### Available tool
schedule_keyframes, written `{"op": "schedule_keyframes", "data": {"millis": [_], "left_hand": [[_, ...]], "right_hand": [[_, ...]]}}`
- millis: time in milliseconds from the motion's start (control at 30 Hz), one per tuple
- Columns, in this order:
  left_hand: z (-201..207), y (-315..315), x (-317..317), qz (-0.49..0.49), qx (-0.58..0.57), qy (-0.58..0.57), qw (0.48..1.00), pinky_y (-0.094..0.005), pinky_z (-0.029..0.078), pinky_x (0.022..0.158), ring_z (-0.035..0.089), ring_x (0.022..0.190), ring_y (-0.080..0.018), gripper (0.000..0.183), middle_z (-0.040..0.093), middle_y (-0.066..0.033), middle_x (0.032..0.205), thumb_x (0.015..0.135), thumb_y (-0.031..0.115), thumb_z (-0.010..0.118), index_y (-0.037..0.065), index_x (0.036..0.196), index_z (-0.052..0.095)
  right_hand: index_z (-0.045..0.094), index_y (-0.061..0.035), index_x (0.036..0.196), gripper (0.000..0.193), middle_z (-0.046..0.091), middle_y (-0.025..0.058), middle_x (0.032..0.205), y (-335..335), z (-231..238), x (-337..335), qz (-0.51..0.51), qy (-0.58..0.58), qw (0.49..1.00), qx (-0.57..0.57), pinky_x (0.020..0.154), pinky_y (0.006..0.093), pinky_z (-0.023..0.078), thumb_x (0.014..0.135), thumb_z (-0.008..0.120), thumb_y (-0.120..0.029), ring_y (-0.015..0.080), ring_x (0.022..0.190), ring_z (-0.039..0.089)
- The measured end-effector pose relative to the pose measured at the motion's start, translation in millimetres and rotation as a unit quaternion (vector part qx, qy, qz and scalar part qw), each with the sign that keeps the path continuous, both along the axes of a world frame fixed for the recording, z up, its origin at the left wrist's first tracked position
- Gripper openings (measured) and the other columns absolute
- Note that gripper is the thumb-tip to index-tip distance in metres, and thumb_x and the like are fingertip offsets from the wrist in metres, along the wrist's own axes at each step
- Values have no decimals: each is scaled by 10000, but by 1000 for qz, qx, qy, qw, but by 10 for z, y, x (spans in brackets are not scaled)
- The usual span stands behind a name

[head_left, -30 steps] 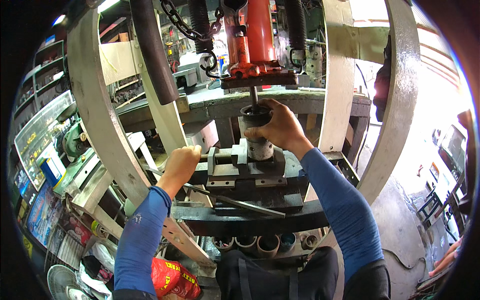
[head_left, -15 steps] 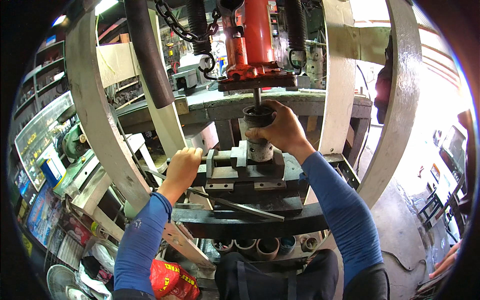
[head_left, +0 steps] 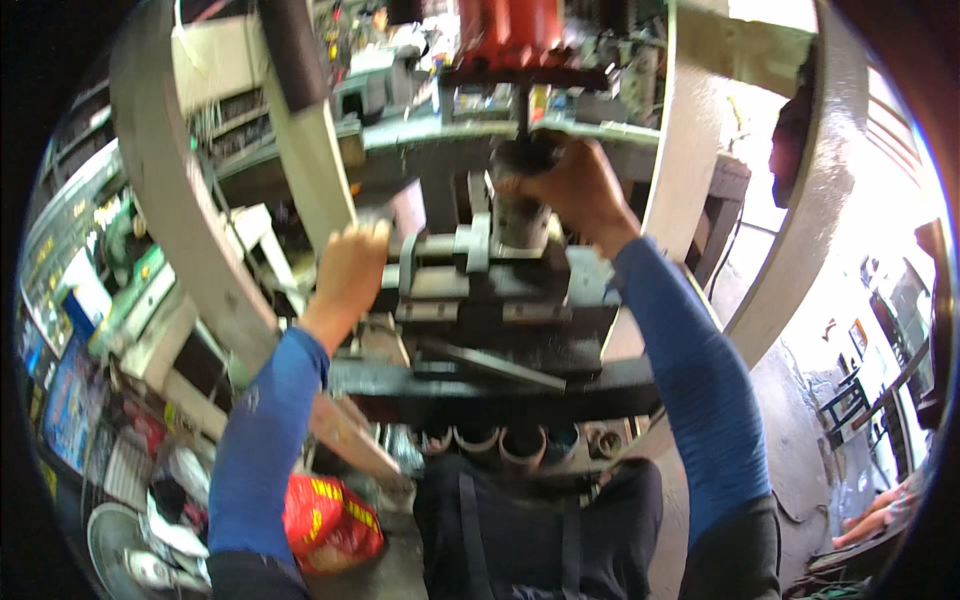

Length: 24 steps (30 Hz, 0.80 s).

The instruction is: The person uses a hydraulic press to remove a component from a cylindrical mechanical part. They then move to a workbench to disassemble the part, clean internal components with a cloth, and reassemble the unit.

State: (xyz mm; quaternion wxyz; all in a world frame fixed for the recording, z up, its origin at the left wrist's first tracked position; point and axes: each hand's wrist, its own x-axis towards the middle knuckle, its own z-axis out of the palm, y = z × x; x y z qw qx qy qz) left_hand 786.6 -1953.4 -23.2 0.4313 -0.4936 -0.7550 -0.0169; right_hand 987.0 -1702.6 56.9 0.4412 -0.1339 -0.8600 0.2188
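A grey metal cylinder (head_left: 520,222) with a dark collar stands upright in the jaws of a machine vise (head_left: 440,284). My right hand (head_left: 588,196) is wrapped round its dark top from the right, thumb toward me. From above, a thin steel rod (head_left: 523,112) under the red hydraulic jack (head_left: 510,35) reaches down to the cylinder's top; the fingers partly hide where it meets. My left hand (head_left: 350,268) is closed at the left end of the vise's screw, on the vise handle, which is mostly hidden. A loose flat metal bar (head_left: 500,367) lies in front of the vise.
Pale press-frame posts (head_left: 190,190) rise on both sides, and a black crossbeam (head_left: 480,398) runs below the vise. Beneath it stand several round cups (head_left: 522,446). A red bag (head_left: 330,525) and a fan (head_left: 125,545) sit low left. Another person's feet (head_left: 868,522) show at far right.
My view has tilted down, so the press and vise appear higher and slightly blurred. My left hand has turned and risen a little at the vise screw. The right hand stays on the cylinder.
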Motion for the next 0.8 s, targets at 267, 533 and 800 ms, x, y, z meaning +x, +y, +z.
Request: {"op": "schedule_keyframes", "data": {"millis": [267, 533, 800], "left_hand": [[28, 173, -45, -27, -112, -26, 993, -468, 613, 843, 764, 1004, -312, 309, 748, -143, 1038, 977, 96, 600, 55, 1279, 648], [-60, 75, -52, -81, 39, 9, 996, -436, 619, 747, 793, 858, -328, 32, 771, -132, 855, 848, 70, 714, 49, 873, 716], [-171, 202, -153, -39, -30, -48, 998, -457, 620, 793, 792, 955, -296, 111, 784, -131, 1014, 887, 88, 705, 70, 988, 747]], "right_hand": [[737, -47, 1304, 638, 780, 75, 1163, 73, 179, 328, 84, -19, 993, -77, 823, 353, 616, 782, 954, -342, 210, 955, 756], [706, -50, 1363, 668, 752, 95, 1224, -108, 201, 378, 60, -32, 988, -136, 784, 338, 622, 802, 955, -311, 217, 1023, 746], [725, -60, 1326, 601, 762, 60, 1170, -17, 214, 329, 52, -41, 989, -135, 756, 324, 607, 812, 952, -274, 193, 968, 740]]}}
